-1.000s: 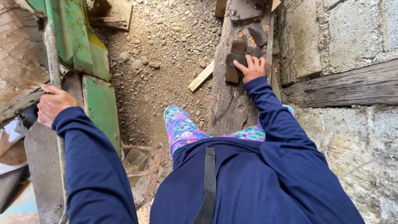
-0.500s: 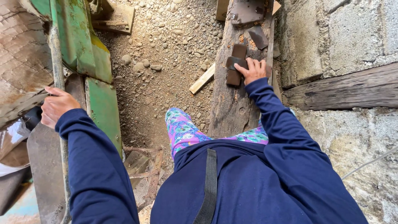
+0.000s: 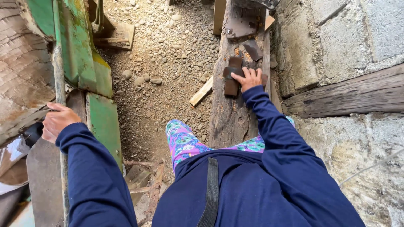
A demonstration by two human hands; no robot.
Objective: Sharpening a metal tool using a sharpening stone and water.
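My right hand (image 3: pixel 251 78) reaches forward onto a weathered wooden plank (image 3: pixel 229 113) and grips a dark brown flat block (image 3: pixel 231 80) lying on it. Two more dark flat pieces (image 3: pixel 252 49) lie farther along the plank. My left hand (image 3: pixel 57 120) is closed around a thin grey metal rod (image 3: pixel 59 80) at the left, beside rusty green metal plates (image 3: pixel 103 122). Both arms wear dark blue sleeves. A knee in patterned purple leggings (image 3: pixel 182 141) shows between them.
Gravel ground (image 3: pixel 168 54) lies between the green metalwork and the plank, with a pale wood offcut (image 3: pixel 201 91) on it. A rough concrete wall (image 3: pixel 349 33) with a dark timber beam (image 3: pixel 357 93) stands at the right. Rusty sheet metal (image 3: pixel 21 75) fills the far left.
The view has shifted slightly. My right hand stays on the dark block and my left hand stays on the rod; neither has visibly moved.
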